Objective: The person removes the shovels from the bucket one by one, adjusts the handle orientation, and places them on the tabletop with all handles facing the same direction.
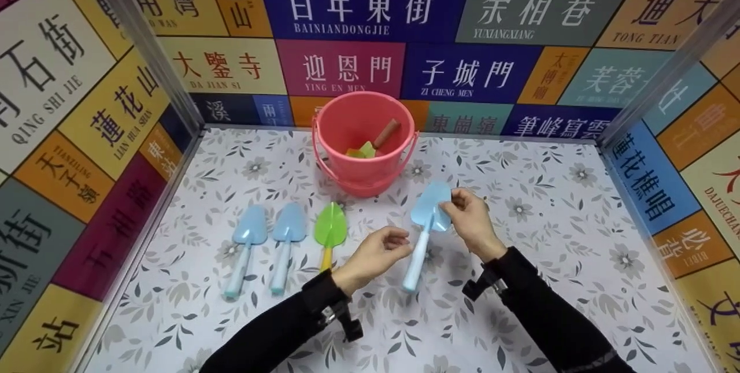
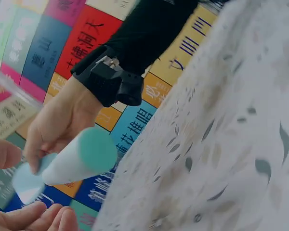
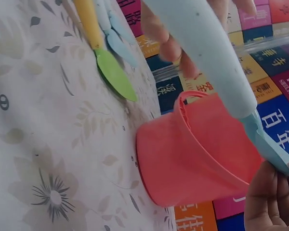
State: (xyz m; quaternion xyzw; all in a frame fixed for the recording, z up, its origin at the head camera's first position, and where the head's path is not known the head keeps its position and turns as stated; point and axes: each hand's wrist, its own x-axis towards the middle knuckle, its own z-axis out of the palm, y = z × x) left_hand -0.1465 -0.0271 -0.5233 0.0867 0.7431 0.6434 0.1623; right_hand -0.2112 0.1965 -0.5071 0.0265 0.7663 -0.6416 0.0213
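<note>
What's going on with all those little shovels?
A person's right hand pinches the blade of a blue shovel, with the left hand beside its handle. Two more blue shovels and a green shovel lie in a row to the left. A red bucket stands behind, with things inside.

Head looks down; close wrist views share trowel (image 1: 423, 239).

Left hand (image 1: 374, 253) and right hand (image 1: 471, 220) are presenting bare. Long black sleeves (image 1: 263, 329) are covering both forearms. Each wrist is carrying a black strap (image 1: 322, 292) with a silver-coloured metal fitting (image 1: 328, 315); the right housing (image 2: 130, 90) is showing black, boxy and rounded parts.
</note>
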